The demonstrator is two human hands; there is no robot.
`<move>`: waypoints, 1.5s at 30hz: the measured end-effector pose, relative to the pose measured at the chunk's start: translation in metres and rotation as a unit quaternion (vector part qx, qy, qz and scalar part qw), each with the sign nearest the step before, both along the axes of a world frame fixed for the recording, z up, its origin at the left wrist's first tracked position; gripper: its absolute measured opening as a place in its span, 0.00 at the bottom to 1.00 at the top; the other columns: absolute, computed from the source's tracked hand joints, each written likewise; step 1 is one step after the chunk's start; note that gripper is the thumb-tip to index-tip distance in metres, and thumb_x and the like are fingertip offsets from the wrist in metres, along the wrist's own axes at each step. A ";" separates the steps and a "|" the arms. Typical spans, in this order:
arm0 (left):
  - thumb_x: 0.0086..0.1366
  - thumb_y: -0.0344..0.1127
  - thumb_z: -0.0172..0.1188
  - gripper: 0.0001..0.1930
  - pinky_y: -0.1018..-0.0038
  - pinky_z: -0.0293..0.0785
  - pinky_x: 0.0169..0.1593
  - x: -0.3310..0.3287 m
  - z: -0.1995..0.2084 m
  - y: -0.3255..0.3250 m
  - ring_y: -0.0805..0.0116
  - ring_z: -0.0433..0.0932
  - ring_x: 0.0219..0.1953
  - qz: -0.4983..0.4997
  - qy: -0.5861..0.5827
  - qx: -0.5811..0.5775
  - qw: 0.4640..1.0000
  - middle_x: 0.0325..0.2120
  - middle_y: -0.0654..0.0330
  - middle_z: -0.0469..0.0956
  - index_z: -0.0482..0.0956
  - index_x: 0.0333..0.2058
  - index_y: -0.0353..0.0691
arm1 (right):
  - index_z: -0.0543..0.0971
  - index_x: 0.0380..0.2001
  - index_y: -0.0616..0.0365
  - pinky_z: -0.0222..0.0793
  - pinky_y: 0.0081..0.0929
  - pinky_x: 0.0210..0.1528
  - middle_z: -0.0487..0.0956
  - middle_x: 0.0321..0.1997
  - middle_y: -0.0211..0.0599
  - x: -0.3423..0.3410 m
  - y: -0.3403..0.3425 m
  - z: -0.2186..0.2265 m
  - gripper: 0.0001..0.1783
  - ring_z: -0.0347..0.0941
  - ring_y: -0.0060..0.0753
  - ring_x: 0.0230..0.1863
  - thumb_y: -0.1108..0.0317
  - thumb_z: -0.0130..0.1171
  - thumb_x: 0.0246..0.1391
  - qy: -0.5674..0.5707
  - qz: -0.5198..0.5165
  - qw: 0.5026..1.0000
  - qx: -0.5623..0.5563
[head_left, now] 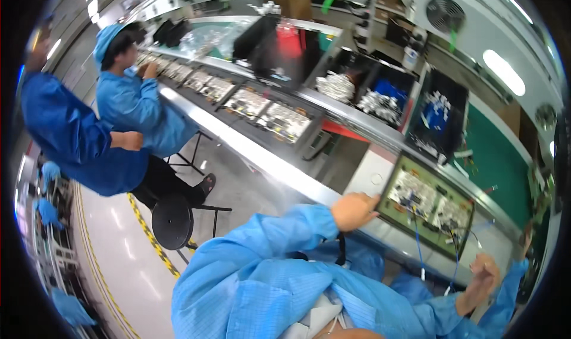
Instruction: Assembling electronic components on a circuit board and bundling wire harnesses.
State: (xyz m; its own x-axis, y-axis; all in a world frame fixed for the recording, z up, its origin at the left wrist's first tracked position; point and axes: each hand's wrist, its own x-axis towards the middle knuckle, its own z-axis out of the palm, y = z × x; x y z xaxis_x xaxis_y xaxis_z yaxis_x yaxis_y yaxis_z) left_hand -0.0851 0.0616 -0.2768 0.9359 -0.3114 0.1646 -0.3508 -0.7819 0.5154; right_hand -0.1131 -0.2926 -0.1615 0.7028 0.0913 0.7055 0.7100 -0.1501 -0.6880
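Note:
My left hand is at the left edge of a green frame-like tray, its fingers closed on the rim. Inside the tray lie two silvery circuit boards, side by side. Blue cables run from the boards over the tray's near edge, with white ends hanging down. My right hand is raised off the tray's near right corner, beside the cables. Its fingers are loosely bent and apart, and nothing shows in them.
Black bins with foil-like silver parts stand beyond the tray. A conveyor line carries several boards to the left. Two people in blue are at the left, near a black stool. Another person's blue sleeve is close at right.

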 end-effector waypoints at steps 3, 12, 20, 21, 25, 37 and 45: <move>0.57 0.41 0.54 0.26 0.61 0.71 0.34 0.006 -0.014 -0.006 0.49 0.74 0.30 -0.006 0.013 0.006 1.000 0.25 0.46 0.74 0.64 0.49 0.28 | 0.71 0.36 0.58 0.62 0.40 0.43 0.70 0.24 0.40 -0.005 0.017 0.014 0.20 0.65 0.34 0.28 0.52 0.40 0.60 0.000 0.011 1.000 -0.020; 0.59 0.45 0.51 0.26 0.63 0.68 0.42 0.004 -0.015 -0.005 0.54 0.74 0.36 -0.035 0.001 0.003 0.999 0.28 0.52 0.76 0.64 0.50 0.31 | 0.71 0.38 0.59 0.63 0.31 0.38 0.71 0.28 0.41 0.001 0.105 0.107 0.18 0.67 0.31 0.25 0.54 0.43 0.59 -0.021 0.090 0.970 -0.227; 0.58 0.45 0.53 0.27 0.56 0.51 0.60 -0.022 -0.038 0.020 0.54 0.50 0.62 -0.042 -0.143 -0.049 0.988 0.60 0.51 0.51 0.62 0.53 0.38 | 0.75 0.33 0.56 0.61 0.43 0.44 0.77 0.25 0.35 -0.002 0.285 0.178 0.14 0.70 0.41 0.30 0.58 0.47 0.50 -0.145 0.211 0.864 -0.434; 0.56 0.44 0.54 0.28 0.56 0.50 0.60 -0.029 -0.040 0.031 0.54 0.51 0.62 -0.025 -0.173 -0.040 0.984 0.60 0.51 0.52 0.62 0.53 0.39 | 0.76 0.32 0.56 0.60 0.43 0.45 0.77 0.25 0.34 0.004 0.309 0.178 0.16 0.70 0.41 0.31 0.57 0.47 0.49 -0.145 0.244 0.852 -0.439; 0.51 0.37 0.56 0.29 0.57 0.51 0.61 -0.043 -0.049 0.058 0.54 0.54 0.61 -0.019 -0.221 -0.036 0.974 0.58 0.52 0.56 0.63 0.53 0.39 | 0.76 0.33 0.60 0.58 0.41 0.51 0.76 0.32 0.40 0.040 0.376 0.177 0.14 0.70 0.44 0.36 0.62 0.50 0.46 -0.211 0.214 0.839 -0.454; 0.56 0.36 0.53 0.27 0.62 0.52 0.60 -0.078 -0.037 0.159 0.65 0.57 0.60 0.084 -0.200 -0.013 0.976 0.58 0.63 0.59 0.62 0.56 0.48 | 0.75 0.38 0.62 0.65 0.36 0.46 0.76 0.39 0.47 0.338 0.468 0.050 0.16 0.71 0.48 0.43 0.64 0.50 0.48 -0.013 0.046 0.773 -0.633; 0.55 0.33 0.52 0.22 0.66 0.54 0.56 -0.077 -0.064 0.169 0.69 0.66 0.54 0.099 -0.250 -0.075 0.960 0.52 0.67 0.68 0.70 0.51 0.50 | 0.74 0.44 0.55 0.61 0.38 0.54 0.73 0.48 0.43 0.398 0.450 -0.037 0.24 0.64 0.48 0.55 0.79 0.48 0.38 -0.205 0.081 0.747 -0.627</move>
